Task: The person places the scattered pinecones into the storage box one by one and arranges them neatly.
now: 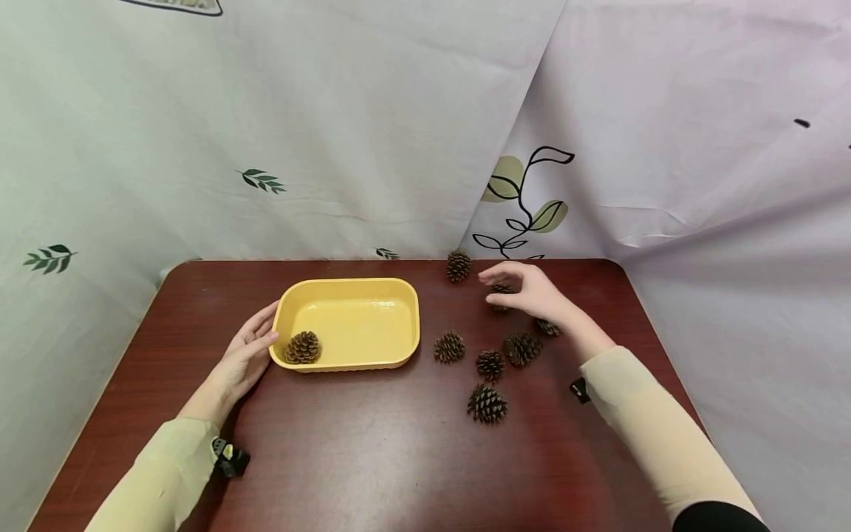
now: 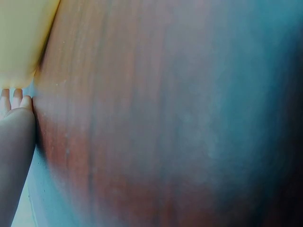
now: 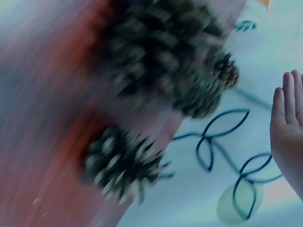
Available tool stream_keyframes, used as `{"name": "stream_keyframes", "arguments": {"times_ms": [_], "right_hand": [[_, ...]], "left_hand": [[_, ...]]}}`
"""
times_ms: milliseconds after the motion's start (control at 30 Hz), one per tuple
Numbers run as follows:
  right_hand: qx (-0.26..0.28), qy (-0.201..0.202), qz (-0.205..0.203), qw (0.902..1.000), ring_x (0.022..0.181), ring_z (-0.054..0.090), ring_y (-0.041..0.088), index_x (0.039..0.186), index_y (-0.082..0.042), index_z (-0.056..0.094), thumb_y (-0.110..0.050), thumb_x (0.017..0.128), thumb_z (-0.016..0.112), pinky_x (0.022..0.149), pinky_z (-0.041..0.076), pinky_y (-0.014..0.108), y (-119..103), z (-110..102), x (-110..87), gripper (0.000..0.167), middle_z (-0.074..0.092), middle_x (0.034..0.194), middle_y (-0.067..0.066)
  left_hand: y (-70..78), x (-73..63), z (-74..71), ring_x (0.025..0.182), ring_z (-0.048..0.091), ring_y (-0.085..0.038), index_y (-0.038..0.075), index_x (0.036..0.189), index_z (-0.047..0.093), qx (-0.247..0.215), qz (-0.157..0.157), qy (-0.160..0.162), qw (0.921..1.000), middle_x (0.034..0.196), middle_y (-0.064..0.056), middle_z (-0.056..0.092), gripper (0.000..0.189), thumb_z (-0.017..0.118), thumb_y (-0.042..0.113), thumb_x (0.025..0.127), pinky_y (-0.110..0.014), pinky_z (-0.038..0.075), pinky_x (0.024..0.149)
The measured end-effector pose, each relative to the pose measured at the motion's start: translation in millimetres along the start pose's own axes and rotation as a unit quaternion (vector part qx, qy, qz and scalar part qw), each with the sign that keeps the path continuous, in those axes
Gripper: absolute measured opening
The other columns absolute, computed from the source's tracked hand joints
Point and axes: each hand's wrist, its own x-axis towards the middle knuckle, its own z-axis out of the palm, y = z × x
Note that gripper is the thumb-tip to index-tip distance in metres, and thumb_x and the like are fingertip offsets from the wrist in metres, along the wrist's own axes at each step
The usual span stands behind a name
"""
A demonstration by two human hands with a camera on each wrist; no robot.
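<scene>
My left hand (image 1: 249, 351) rests against the left end of a yellow plastic tray (image 1: 346, 367), thumb tip at the rim and fingers along the outer wall. In the left wrist view its fingers (image 2: 17, 97) look straight beside the tray (image 2: 21, 42). One brown pine cone (image 1: 303, 347) sits in the tray's near left corner. My right hand (image 1: 528, 290) is over the far right of the table, thumb and fingers spread apart, nothing held. Below it a pine cone (image 1: 501, 297) shows partly behind the fingers. The right wrist view shows that hand (image 3: 289, 127) beside several blurred cones.
Several more pine cones lie right of the tray, including one by the back edge (image 1: 459, 266), one near the tray (image 1: 449, 346) and one closest to me (image 1: 487, 404). Another cone (image 1: 547, 326) lies partly under the right wrist. A patterned cloth (image 1: 319, 148) hangs behind the brown table (image 1: 332, 458).
</scene>
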Motion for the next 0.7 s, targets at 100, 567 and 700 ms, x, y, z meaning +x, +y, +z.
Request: {"name": "stream_keyframes", "arguments": {"times_ms": [100,567,700], "right_hand": [[-0.001,0.017,0.023,0.9996,0.123,0.067,0.037,0.134,-0.001,0.07,-0.007,0.094,0.081,0.109,0.051,0.056,12,-11,-10.0,0.042,0.073,0.133,0.018],[0.026,0.082,0.071,0.9938,0.107,0.068,-0.006,0.135,0.007,0.066,-0.005,0.096,0.078,0.084,0.058,0.014,52,-45,-59.9,0.043,0.075,0.12,-0.004],[0.024,0.089,0.082,0.9923,0.106,0.069,-0.007,0.135,0.008,0.065,-0.005,0.095,0.079,0.079,0.058,0.014,60,-50,-70.2,0.044,0.072,0.116,-0.018]], "left_hand": [[-0.2,-0.1,-0.2,0.136,0.059,-0.001,0.017,0.154,0.05,-0.002,0.0,-0.001,1.0,0.151,0.011,0.061,0.055,0.037,-0.011,0.108,-0.017,0.05,0.108],[-0.7,-0.3,-0.6,0.136,0.059,-0.002,0.017,0.154,0.051,-0.008,0.002,-0.002,1.0,0.151,0.01,0.061,0.055,0.037,-0.011,0.108,-0.017,0.05,0.108],[-0.7,0.1,-0.7,0.136,0.059,-0.002,0.017,0.153,0.051,-0.007,0.001,0.001,1.0,0.15,0.01,0.061,0.055,0.036,-0.011,0.108,-0.017,0.05,0.108]]}}
